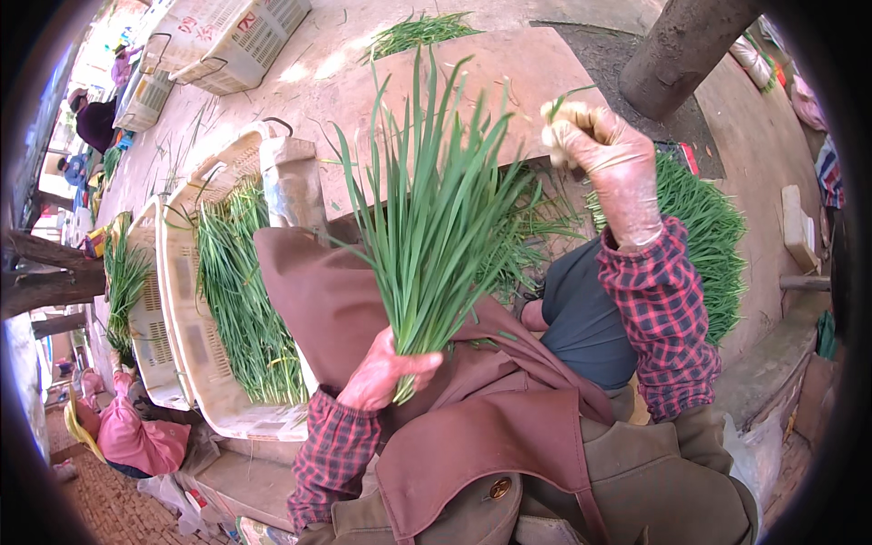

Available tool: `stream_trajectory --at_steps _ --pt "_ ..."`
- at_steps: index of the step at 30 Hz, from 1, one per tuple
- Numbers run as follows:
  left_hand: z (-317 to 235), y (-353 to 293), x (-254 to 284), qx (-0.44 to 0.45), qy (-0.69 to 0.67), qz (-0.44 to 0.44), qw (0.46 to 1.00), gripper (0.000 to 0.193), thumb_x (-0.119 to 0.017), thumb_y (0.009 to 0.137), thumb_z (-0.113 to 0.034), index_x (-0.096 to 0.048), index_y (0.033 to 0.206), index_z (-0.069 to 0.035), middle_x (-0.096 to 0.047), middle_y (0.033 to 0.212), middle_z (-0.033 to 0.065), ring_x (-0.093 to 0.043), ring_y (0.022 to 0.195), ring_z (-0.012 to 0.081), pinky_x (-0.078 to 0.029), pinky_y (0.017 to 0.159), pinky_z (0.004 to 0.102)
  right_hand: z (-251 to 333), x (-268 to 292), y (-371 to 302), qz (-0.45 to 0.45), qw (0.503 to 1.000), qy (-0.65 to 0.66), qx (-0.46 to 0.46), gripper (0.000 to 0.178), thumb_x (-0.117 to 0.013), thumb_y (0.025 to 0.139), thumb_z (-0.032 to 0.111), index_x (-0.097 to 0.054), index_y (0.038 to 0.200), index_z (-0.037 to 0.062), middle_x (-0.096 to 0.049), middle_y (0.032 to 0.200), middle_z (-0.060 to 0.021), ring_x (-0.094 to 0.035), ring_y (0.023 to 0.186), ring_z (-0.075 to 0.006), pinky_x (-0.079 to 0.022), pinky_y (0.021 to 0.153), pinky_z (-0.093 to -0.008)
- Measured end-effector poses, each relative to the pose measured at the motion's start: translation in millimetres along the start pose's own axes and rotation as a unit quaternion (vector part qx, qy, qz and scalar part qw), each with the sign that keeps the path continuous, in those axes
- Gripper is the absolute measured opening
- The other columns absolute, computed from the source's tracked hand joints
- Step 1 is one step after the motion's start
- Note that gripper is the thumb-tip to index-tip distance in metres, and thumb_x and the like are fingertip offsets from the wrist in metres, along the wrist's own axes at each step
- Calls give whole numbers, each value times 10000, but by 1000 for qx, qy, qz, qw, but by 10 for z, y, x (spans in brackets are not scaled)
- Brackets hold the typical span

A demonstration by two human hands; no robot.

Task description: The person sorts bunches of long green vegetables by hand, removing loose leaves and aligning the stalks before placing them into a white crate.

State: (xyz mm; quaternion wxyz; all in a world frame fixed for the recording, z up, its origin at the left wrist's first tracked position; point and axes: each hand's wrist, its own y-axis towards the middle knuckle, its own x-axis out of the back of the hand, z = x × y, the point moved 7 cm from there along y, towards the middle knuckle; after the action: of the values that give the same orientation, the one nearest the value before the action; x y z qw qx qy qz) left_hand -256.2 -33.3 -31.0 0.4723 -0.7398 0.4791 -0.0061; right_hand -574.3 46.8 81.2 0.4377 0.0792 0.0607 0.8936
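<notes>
My left hand point(386, 374) is closed round the lower stems of a bunch of garlic chives point(431, 227). The long flat green leaves fan upward and away from me, over my brown apron point(318, 282). Raised to the right of the bunch, my right hand point(601, 150) has its yellowish fingertips pinched together. A thin green chive leaf point(570, 93) sticks out from that pinch. More loose chives point(518, 236) lie behind the bunch, partly hidden by it, beside a low reddish board point(490, 82).
A white plastic crate point(241, 420) of chives stands on the left. To the right, a large chive heap point(704, 227) lies beyond my right forearm. A tree trunk point(681, 59) rises behind it. White crates point(227, 45) stand far left; a person in pink point(141, 422) is at lower left.
</notes>
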Motion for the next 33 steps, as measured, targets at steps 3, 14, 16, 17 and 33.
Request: stream_trajectory --at_steps 3,14,16,17,33 --pt "160 -396 143 43 58 -1 997 292 -772 813 -3 -594 1043 -37 -595 776 36 -534 568 123 -440 497 273 416 -106 74 14 987 -82 137 215 -684 896 59 -704 1095 -20 -710 972 -78 -643 884 -142 -503 820 -264" --pt "644 -807 532 78 240 -12 968 330 -786 856 -147 -596 1110 -55 -580 743 -21 -518 594 76 -444 501 249 -92 -1303 -186 467 824 -258 188 563 -781 790 381 -624 1141 -30 -623 1147 -202 -592 1108 -367 -473 958 -420" --pt "630 -808 522 85 244 -10 966 332 -785 858 -153 -597 1115 -59 -579 741 -21 -519 593 76 -445 503 250 -143 -1389 -260 480 814 -256 201 539 -783 774 379 -649 1097 -31 -647 1072 -205 -608 1045 -383 -486 923 -433" --pt "638 -807 530 80 245 -8 966 335 -784 858 -152 -596 1120 -59 -579 743 -22 -517 591 76 -445 502 251 -150 -1459 -293 495 802 -265 205 528 -782 771 387 -661 1074 -29 -659 1032 -208 -616 1016 -393 -493 904 -441" --pt "583 -898 480 103 293 27 950 380 -673 943 -126 -541 1298 -94 -518 841 -44 -424 659 69 -387 564 250 -491 -1040 -451 364 903 87 -212 190 -607 915 138 -677 870 -34 -681 728 -101 -663 643 -143 -550 641 -296"
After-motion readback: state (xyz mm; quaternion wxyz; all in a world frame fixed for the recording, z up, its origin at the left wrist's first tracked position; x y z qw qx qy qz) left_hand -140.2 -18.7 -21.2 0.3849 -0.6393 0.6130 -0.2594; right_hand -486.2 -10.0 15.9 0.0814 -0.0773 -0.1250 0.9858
